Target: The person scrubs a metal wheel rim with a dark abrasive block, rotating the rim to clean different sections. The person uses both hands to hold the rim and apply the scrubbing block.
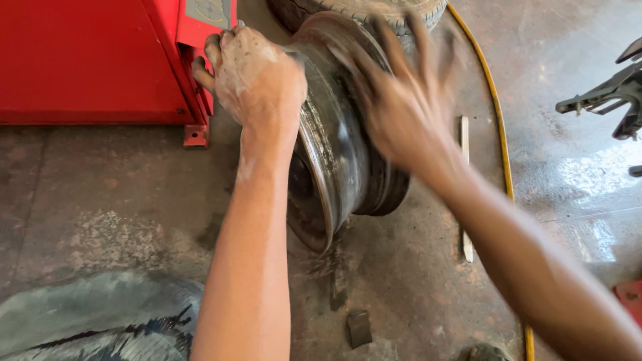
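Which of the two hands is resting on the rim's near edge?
The left hand. It sits sharp on the near edge of the steel rim beside the red machine; the right hand is blurred, fingers spread.

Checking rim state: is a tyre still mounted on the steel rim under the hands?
No. The steel rim stands bare on its edge on the concrete floor; a tyre lies apart behind it.

- My left hand (257, 73) is squeezed between the red metal machine cabinet (93, 60) and the bare, dirty steel wheel rim (334, 147).
- Beyond my right hand (408, 100), a black rubber tyre (364, 10) blocks.
- Rightward, a yellow hose (498, 134) crosses open concrete floor (568, 80).
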